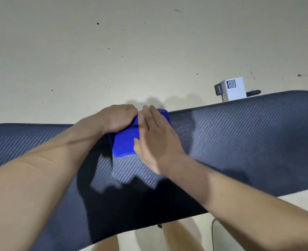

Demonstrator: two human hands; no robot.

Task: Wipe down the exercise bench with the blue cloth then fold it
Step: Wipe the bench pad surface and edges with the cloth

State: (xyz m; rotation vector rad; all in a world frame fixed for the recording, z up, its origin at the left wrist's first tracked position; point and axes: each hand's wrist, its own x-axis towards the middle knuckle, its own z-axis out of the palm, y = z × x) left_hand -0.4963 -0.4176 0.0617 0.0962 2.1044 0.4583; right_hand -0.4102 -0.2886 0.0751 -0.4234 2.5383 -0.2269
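Here the blue cloth [125, 144] lies under both hands: left hand [119, 117] gripping it, right hand [154, 140] flat.

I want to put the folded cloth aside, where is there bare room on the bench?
Bare pad lies right of the right hand, and left of the left hand. The middle is crowded: both hands sit on the blue cloth on the bench.
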